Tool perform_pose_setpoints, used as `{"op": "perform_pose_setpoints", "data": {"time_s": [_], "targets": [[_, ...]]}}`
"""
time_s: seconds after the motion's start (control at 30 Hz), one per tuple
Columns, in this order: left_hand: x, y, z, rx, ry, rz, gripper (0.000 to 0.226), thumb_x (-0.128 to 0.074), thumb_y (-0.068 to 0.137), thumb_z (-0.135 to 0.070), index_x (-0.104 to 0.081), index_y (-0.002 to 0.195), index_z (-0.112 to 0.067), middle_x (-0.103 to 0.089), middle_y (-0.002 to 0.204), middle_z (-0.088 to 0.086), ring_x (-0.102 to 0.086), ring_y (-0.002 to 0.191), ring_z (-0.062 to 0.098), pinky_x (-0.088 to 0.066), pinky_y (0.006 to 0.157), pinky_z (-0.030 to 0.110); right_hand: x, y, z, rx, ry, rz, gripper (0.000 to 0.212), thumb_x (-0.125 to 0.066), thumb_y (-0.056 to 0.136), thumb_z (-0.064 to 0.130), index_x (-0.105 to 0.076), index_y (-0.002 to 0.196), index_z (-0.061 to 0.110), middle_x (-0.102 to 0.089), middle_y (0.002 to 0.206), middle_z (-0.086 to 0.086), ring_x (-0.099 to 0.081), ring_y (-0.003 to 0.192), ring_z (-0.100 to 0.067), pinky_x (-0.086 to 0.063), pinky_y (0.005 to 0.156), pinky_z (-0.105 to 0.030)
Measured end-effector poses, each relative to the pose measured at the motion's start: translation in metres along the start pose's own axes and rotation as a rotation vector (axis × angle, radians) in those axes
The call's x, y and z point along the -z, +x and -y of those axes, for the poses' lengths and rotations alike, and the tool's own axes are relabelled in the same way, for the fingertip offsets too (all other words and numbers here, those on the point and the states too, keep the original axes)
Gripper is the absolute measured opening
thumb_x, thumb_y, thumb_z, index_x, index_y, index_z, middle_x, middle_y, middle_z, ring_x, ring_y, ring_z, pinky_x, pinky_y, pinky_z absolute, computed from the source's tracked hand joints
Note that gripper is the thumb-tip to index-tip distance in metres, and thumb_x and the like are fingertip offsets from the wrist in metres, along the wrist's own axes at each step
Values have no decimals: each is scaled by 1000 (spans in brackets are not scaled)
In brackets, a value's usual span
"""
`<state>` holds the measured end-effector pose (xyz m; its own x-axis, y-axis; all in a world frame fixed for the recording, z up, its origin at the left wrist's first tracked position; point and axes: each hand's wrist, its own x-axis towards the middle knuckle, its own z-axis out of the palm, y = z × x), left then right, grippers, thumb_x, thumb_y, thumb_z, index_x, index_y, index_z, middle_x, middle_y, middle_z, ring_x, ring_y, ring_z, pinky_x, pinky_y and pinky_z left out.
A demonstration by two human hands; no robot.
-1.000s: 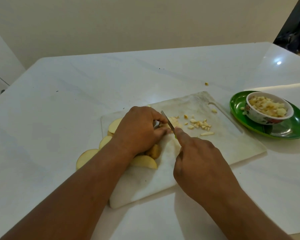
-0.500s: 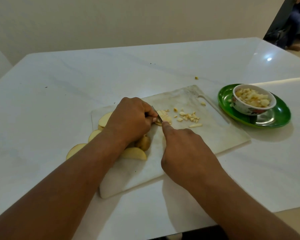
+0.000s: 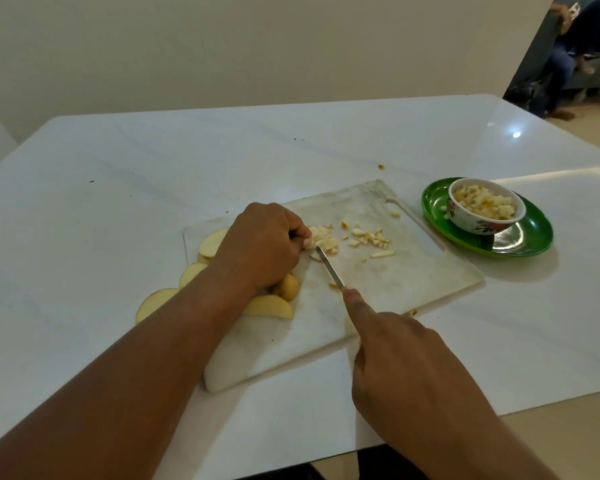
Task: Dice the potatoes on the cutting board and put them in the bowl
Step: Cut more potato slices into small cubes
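Fingers of the left hand [image 3: 262, 245] curled tight, pinning a small pale stack of potato strips [image 3: 321, 237] against the worn white plastic cutting board [image 3: 395, 282]. Right hand [image 3: 406, 368] wrapped round a handle that can't be seen, index finger stretched along the spine of the thin steel knife [image 3: 329, 268], tip right at the stack. Scattered pale dice [image 3: 368, 237] just past the blade, uncut yellow potato slices [image 3: 267, 306] tucked under the left wrist, a few hanging off the board's left edge. Small floral ceramic bowl [image 3: 478, 221] already heaped with dice, sitting on a glossy green plate [image 3: 530, 240] right of the board. Biggest worry: blade very close to those knuckles, so one slip means a nick. Also looks easy to knock slices off with the forearm, or overflow that bowl.
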<state>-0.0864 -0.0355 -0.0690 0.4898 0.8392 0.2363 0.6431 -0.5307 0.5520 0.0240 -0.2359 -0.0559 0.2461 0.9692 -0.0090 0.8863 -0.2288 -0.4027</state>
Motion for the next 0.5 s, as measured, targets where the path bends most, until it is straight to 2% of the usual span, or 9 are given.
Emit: {"op": "perform_pose_setpoints", "data": {"time_s": [0.1,0.17,0.27,0.37,0.5], "targets": [[0,-3,0,-15,-18,18,15,-73,94,-20,-82,105,-24,-77,105,-9,-68,95,6,-54,89,21,10,-9,-2,-7,12,11,76,-39,96,24,4,156,42,-49,94,10,-50,86,-8,-43,74,-25],[3,-4,4,-10,-73,5,21,-68,96,-16,-81,108,-26,-77,109,-10,-68,99,3,-54,92,19,16,-9,0,10,5,-49,71,-39,97,27,-2,156,43,-51,90,11,-50,84,-8,-41,73,-24],[7,-7,4,2,-159,-59,30,-61,99,-10,-77,119,-26,-76,115,-11,-65,105,-4,-45,90,1,12,-2,3,74,-32,-151,69,-44,95,22,-19,157,35,-53,82,10,-51,76,-10,-38,66,-25],[11,-8,1,-38,-205,-162,33,-63,98,-11,-74,124,-28,-76,112,-12,-67,105,-5,-50,95,9,5,17,8,75,29,-149,68,-43,93,19,-23,157,31,-53,80,10,-51,73,-11,-38,64,-25],[21,-13,0,-106,-239,-135,22,-79,88,-20,-79,107,-30,-75,92,-17,-69,88,-5,-57,81,14,4,34,11,64,169,-199,66,-42,94,19,-24,155,33,-56,81,9,-52,76,-8,-39,63,-22]]}}
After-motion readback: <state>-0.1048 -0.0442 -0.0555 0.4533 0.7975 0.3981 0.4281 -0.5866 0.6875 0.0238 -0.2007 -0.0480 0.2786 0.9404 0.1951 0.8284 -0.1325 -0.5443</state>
